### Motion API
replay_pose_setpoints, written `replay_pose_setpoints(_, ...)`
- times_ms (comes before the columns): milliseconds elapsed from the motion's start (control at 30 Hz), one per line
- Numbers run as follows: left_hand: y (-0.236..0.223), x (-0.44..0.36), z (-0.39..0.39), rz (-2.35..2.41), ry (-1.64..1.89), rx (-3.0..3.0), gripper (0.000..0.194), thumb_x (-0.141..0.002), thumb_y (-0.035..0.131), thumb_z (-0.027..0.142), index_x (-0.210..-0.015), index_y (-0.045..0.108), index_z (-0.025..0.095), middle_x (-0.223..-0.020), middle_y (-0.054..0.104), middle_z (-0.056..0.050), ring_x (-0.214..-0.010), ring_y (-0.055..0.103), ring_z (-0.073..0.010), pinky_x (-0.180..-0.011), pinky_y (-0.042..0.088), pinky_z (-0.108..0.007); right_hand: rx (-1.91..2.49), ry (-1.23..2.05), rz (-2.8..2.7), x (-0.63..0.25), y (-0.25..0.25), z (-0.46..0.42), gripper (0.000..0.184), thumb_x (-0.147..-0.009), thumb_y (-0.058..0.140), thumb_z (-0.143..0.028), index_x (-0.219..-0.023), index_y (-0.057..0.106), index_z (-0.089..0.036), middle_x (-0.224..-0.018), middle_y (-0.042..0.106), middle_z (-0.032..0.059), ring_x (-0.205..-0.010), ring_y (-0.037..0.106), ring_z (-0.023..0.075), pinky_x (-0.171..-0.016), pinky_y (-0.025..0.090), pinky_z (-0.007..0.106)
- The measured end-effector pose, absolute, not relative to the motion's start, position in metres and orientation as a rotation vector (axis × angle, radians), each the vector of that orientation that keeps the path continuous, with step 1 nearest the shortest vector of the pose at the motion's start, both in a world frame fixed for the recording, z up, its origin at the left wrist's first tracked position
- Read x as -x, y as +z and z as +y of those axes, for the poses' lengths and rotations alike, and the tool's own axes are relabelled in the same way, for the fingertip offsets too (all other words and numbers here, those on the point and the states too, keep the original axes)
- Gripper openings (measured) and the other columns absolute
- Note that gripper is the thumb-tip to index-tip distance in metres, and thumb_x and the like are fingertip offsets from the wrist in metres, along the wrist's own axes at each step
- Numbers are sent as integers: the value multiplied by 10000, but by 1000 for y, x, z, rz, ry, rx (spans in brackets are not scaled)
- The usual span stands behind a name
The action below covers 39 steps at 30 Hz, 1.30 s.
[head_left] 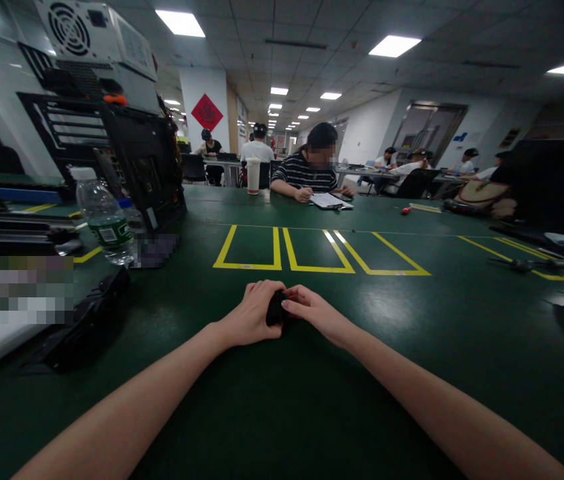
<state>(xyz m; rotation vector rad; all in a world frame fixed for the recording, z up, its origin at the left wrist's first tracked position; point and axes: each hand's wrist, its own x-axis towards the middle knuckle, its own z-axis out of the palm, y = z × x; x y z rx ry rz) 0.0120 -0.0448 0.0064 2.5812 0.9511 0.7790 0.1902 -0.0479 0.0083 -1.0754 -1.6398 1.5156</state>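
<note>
Head view: the left hand [252, 312] clasps a black object [275, 309] near the yellow tape [322, 270], likely steadying it. The right hand [316, 313] pinches its edge.

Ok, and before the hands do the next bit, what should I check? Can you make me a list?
1. Left hand curled around the black object: ok.
2. Right hand with its fingertips at the object's edge: ok.
3. Right hand's grip firm: cannot tell.
4. All of the black object showing: not ok, the hands cover part of it.
5. Plastic bottle upright and apart from both hands: ok.
6. Yellow tape outlines in sight beyond the hands: ok.
</note>
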Motion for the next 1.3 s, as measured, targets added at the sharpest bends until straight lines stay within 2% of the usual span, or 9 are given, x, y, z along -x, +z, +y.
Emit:
replay_pose_setpoints(167,6,-12,-44,951,793,-2592,547,-614,610,190,-1080,324,215,-1006,456,-40,-927,455,-209,-843,314,-364,941,1567,-1672,-191,11,-50,349,-639,646,-237,-914,432,-209,-933,517,7,-926,504,163,-836,410,361)
replay_pose_setpoints(267,6,-13,-45,950,798,-2594,548,-617,607,193,-1084,322,219,-1016,457,-42,-940,454,-215,-846,309,-373,968,1529,-1634,-189,9,-49,255,-711,568,-309,-908,442,-207,-892,524,6,-892,510,151,-829,407,360)
replay_pose_setpoints(367,6,-13,-45,956,795,-2592,555,-615,611,196,-1087,319,222,-1022,457,-43,-950,453,-220,-851,306,-380,1006,1502,-1609,-187,5,-48,250,-740,522,-351,-931,450,-207,-891,526,10,-900,507,151,-837,404,361)
replay_pose_setpoints(533,6,-12,-45,938,792,-2578,528,-628,608,202,-1076,330,219,-1010,457,-42,-946,448,-214,-853,312,-367,1084,1522,-1608,-189,5,-47,313,-705,568,-336,-958,460,-188,-1003,505,44,-968,486,176,-871,386,380)
replay_pose_setpoints(767,6,-11,-45,929,802,-2581,539,-624,606,200,-1084,325,212,-1007,450,-43,-936,444,-209,-851,310,-362,950,1578,-1684,-192,9,-48,388,-626,655,-242,-937,426,-217,-948,510,13,-936,502,168,-844,400,380)
replay_pose_setpoints(967,5,-12,-44,931,806,-2584,556,-623,612,200,-1095,317,211,-1022,446,-45,-946,441,-208,-861,303,-359,1016,1514,-1620,-188,8,-50,257,-743,510,-379,-932,445,-218,-918,524,16,-921,504,167,-845,394,373)
replay_pose_setpoints(1167,5,-12,-44,939,792,-2587,531,-623,610,199,-1074,331,208,-1000,455,-45,-930,447,-214,-853,308,-370,1069,1538,-1616,-189,8,-48,308,-714,557,-333,-962,454,-183,-998,500,44,-967,483,176,-877,376,376)
replay_pose_setpoints(1300,6,-12,-44,945,782,-2590,538,-613,616,196,-1071,334,205,-999,453,-46,-928,445,-218,-852,310,-376,971,1561,-1681,-191,9,-47,349,-653,632,-267,-933,437,-193,-937,513,20,-943,491,170,-861,382,376)
